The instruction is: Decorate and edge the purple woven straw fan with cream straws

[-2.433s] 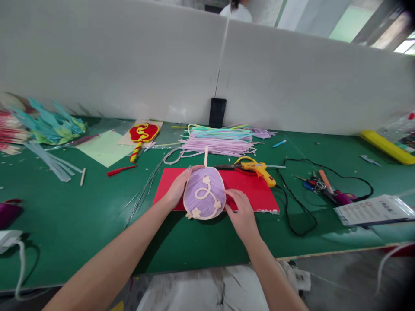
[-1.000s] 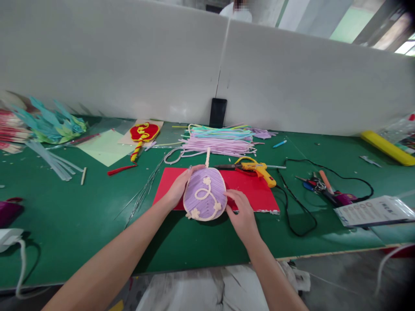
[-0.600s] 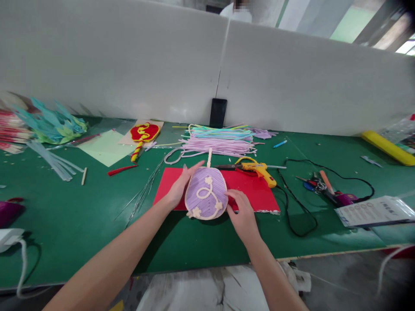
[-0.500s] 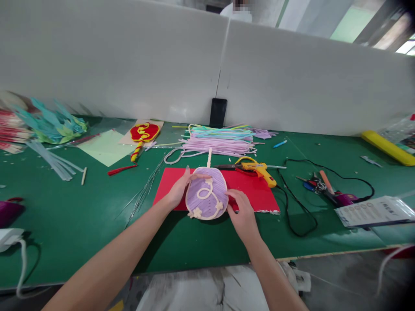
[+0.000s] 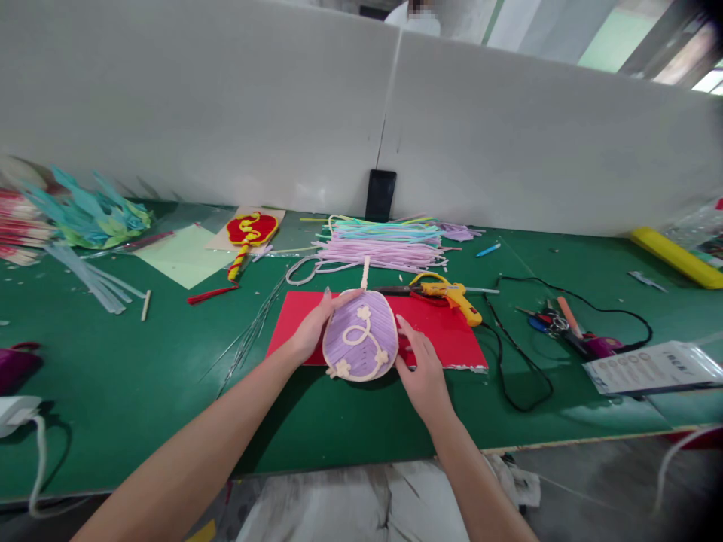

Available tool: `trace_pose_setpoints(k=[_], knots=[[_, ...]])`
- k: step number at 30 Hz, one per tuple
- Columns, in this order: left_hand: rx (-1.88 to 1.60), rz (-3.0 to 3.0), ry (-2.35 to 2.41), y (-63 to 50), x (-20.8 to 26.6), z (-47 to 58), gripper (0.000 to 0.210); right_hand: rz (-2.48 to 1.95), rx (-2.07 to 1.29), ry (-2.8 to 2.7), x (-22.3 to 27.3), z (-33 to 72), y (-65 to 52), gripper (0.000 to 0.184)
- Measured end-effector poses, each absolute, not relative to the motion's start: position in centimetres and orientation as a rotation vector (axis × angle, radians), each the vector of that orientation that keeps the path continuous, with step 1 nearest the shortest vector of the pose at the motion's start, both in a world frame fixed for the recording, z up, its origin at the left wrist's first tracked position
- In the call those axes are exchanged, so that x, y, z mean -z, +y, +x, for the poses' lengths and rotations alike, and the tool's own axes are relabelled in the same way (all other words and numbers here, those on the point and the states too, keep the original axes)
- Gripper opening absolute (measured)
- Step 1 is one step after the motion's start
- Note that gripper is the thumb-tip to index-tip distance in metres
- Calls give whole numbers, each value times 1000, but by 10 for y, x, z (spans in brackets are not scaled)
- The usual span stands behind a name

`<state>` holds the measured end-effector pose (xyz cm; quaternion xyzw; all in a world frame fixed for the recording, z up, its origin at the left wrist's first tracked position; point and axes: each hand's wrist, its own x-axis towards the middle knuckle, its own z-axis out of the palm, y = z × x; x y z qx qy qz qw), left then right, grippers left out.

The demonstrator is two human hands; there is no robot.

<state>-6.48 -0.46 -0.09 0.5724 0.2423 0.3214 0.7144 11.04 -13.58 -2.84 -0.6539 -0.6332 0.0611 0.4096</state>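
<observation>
A round purple fan (image 5: 346,348) with a cream rim, a cream loop and small cream flowers is held up in front of me, its twisted cream handle (image 5: 366,272) pointing away. My left hand (image 5: 317,322) grips its upper left edge, with fingers along the rim near the handle's base. On the right edge, my right hand (image 5: 421,360) holds the fan with curled fingers, partly behind the rim. Under the fan lies a red board (image 5: 452,342). A yellow glue gun (image 5: 452,293) and dark-bladed scissors (image 5: 394,290) rest on that board's far side.
Pastel pipe cleaners (image 5: 378,248) are heaped behind the board, before a leaning black phone (image 5: 380,196). A red-and-yellow fan (image 5: 251,228), a pale green sheet (image 5: 184,256) and thin wires (image 5: 254,331) lie left. A black cable (image 5: 523,410) and keys (image 5: 556,324) are on the right.
The fingers on the fan's face have shifted toward its rim: my left ones up to the handle's base, my right index finger slightly up and off the face. The fan is almost in place.
</observation>
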Motion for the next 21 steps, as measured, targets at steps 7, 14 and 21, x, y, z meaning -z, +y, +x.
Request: trace_pose_setpoints(k=[7, 14, 21], knots=[[-734, 1209, 539, -6, 0, -64, 60, -1563, -94, -1583, 28, 111, -135, 34], [-728, 1214, 532, -6, -1, -66, 58, -1574, -146, -1570, 30, 112, -135, 32], [-788, 1282, 523, -7, 3, -66, 51, -1596, -135, -1562, 31, 112, -134, 30]])
